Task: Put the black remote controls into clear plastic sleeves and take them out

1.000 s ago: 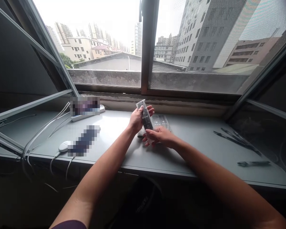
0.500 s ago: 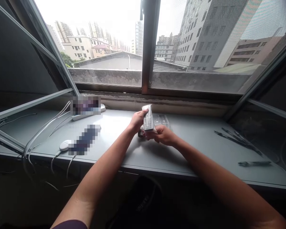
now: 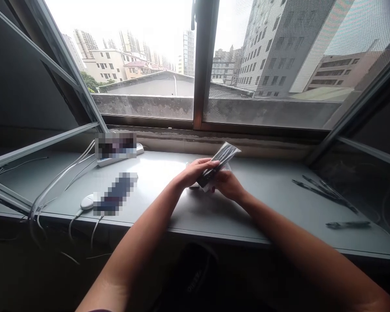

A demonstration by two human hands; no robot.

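Note:
Over the middle of the grey tabletop, my left hand is closed on a dark, flat packet in clear plastic wrap, which tilts up to the right. My right hand is wrapped round crinkled clear plastic just below and beside it, touching the packet's underside. Its fingertips are partly hidden. A small pale object shows on the tabletop under my left hand; what it is cannot be made out.
At the left stand a white power strip, a blurred-out dark object, a round white charger and loose cables. Several dark pens and a single one lie at the right. Metal frames flank both sides; a window is behind.
The wrapped packet has turned from nearly upright to slanting right, showing a darker face. My left hand has moved slightly right over it, and my right hand has shifted a little right.

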